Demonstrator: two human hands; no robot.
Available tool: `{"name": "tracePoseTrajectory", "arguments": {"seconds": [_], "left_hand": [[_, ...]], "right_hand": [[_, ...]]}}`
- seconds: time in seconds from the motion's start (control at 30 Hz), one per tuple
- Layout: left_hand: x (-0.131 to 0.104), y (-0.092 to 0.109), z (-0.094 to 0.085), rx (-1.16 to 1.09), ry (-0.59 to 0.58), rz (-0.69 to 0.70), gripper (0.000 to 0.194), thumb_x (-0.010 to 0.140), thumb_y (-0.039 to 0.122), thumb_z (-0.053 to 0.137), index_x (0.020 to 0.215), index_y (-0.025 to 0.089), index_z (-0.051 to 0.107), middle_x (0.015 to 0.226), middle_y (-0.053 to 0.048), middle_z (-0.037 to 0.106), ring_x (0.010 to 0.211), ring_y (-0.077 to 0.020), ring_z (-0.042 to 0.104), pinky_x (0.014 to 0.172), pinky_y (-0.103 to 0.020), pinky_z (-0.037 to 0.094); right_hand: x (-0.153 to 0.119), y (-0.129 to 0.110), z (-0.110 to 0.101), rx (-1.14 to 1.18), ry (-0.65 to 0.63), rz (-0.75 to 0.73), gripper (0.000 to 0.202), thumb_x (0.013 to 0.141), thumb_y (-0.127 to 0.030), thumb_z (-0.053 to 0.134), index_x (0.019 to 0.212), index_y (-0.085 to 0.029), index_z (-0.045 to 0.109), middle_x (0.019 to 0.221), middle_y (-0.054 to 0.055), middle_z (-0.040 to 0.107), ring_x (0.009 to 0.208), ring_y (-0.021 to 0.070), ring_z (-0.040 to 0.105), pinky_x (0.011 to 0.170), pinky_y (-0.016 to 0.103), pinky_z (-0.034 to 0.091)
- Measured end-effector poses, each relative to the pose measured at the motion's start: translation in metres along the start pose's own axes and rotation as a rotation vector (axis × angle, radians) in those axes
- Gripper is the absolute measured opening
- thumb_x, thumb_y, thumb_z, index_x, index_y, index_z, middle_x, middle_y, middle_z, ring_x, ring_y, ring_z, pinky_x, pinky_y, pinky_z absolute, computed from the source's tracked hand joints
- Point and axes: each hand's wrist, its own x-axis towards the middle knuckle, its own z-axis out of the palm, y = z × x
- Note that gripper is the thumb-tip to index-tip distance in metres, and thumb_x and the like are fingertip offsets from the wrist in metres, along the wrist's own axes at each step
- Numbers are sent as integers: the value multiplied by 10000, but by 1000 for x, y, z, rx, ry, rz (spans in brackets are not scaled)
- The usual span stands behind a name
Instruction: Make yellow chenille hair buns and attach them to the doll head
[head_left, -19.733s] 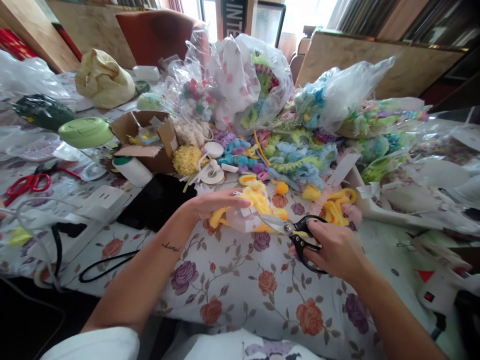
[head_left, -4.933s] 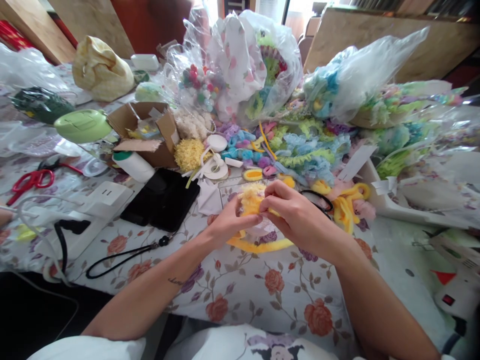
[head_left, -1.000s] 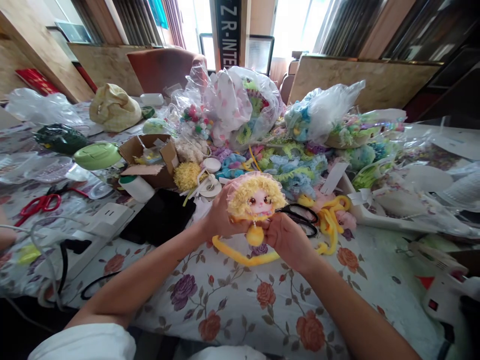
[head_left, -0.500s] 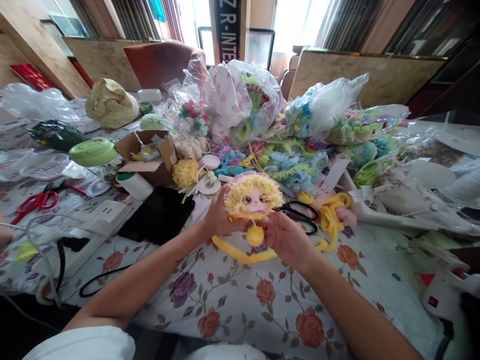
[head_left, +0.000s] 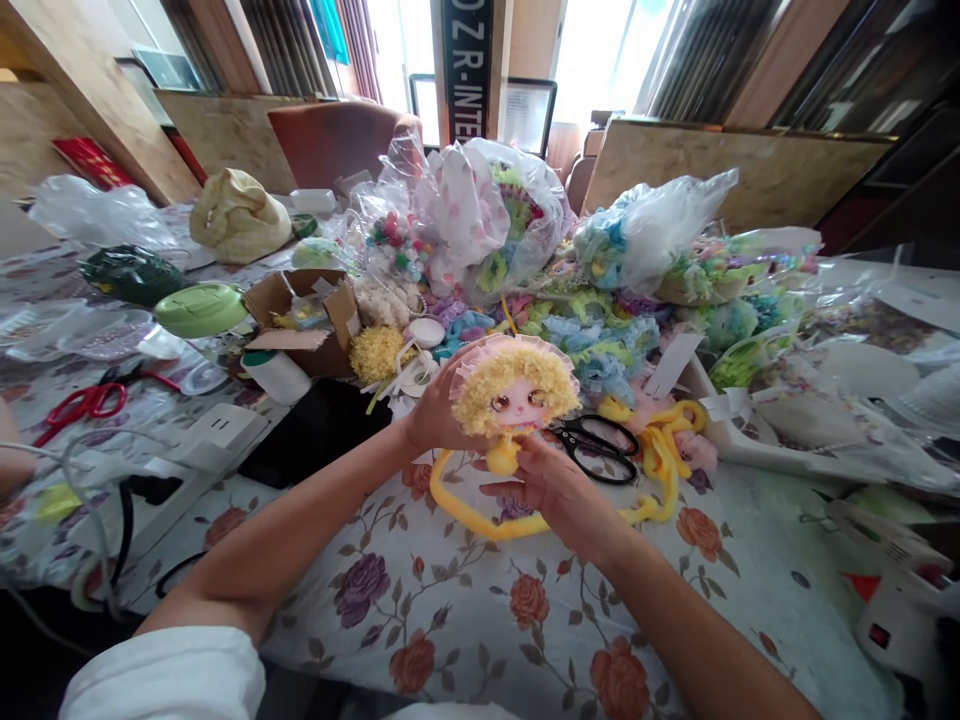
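Observation:
A small doll head (head_left: 517, 395) with curly yellow hair, a painted face and a pale pink frilled edge faces me, held up above the table. My left hand (head_left: 439, 405) grips it from behind on its left side, with most fingers hidden by the head. Below its chin hangs a yellow pompom (head_left: 502, 457). My right hand (head_left: 562, 495) is just beside the pompom, its fingers stretched out and apart; whether a fingertip touches the pompom I cannot tell. A fuzzy yellow cord (head_left: 480, 522) curves across the tablecloth beneath both hands.
Black scissors (head_left: 600, 448) lie right of the doll head. A black tablet-like slab (head_left: 315, 430), a cardboard box (head_left: 349, 315) and a power strip (head_left: 161, 500) are to the left. Bagged craft pieces (head_left: 525, 215) pile up behind. A glue gun (head_left: 889, 570) stands at right.
The doll head has tilted and shifted slightly right. My right hand's fingers have loosened from under the chin and spread lower, beside the pompom. The whole view has tipped slightly upward.

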Motion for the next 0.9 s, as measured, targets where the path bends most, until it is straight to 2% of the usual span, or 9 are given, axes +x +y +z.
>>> {"name": "tracePoseTrajectory", "arguments": {"seconds": [0.07,0.13,0.2,0.33,0.5,0.6,0.7,0.8,0.9], "left_hand": [[8,1,-4,-22,-67,93,1027,430,705,763,1286,222,464,1268,-191,563,1246,-395,492,1041,-523,389],[10,2,-6,-30,-105,87,1016,446,685,767,1296,225,453,1283,-194,559,1249,-394,492,1052,-523,380],[7,1,-6,-29,-90,41,994,419,643,799,1260,214,489,1238,-190,587,1244,-409,492,1067,-524,364],[-6,-3,-1,-42,-47,-113,943,383,547,850,1201,186,550,1205,-184,603,1267,-432,460,1110,-517,312],[-11,4,-1,-107,-47,-170,836,396,425,877,1157,229,594,1281,-161,589,1275,-423,456,1110,-543,303],[-9,14,-2,-227,-47,-220,782,384,337,894,1116,236,637,1275,-153,600,1281,-405,456,1105,-508,325],[-15,21,2,-247,27,-317,762,424,281,884,1136,218,620,1270,-146,597,1267,-382,476,1095,-480,337],[-25,26,11,-251,158,-456,805,533,281,848,1258,213,506,1273,-139,580,1242,-355,501,1050,-485,379],[-27,36,11,-535,324,-679,669,643,302,798,1236,231,498,1225,-95,616,1172,-282,565,985,-409,451]], "right_hand": [[2,1,-3,16,20,-25,124,840,-335,663,917,-242,687,885,-8,558,804,125,598,716,262,505],[4,3,-5,8,34,-26,117,825,-334,684,882,-233,692,840,-12,530,745,107,568,621,226,479],[5,5,-7,-15,44,-18,121,823,-329,686,899,-236,693,833,-10,521,720,99,541,560,205,450],[6,4,-6,-52,62,-24,165,832,-314,676,984,-251,683,851,-3,534,758,109,539,572,202,460],[6,1,1,-70,60,-91,185,804,-298,706,974,-251,653,957,-4,578,859,123,554,712,232,509],[7,3,3,-112,134,-76,276,770,-346,734,1001,-234,635,877,-7,588,741,113,546,596,208,480],[8,4,3,-192,236,-94,251,768,-397,721,855,-195,599,700,-36,531,582,86,471,506,193,397],[5,-3,1,-321,276,-179,250,812,-420,673,804,-192,570,654,-41,508,567,86,455,531,205,385],[-2,-21,-6,-421,272,-253,247,830,-432,655,836,-195,587,658,-33,512,582,97,463,558,220,400]]}}
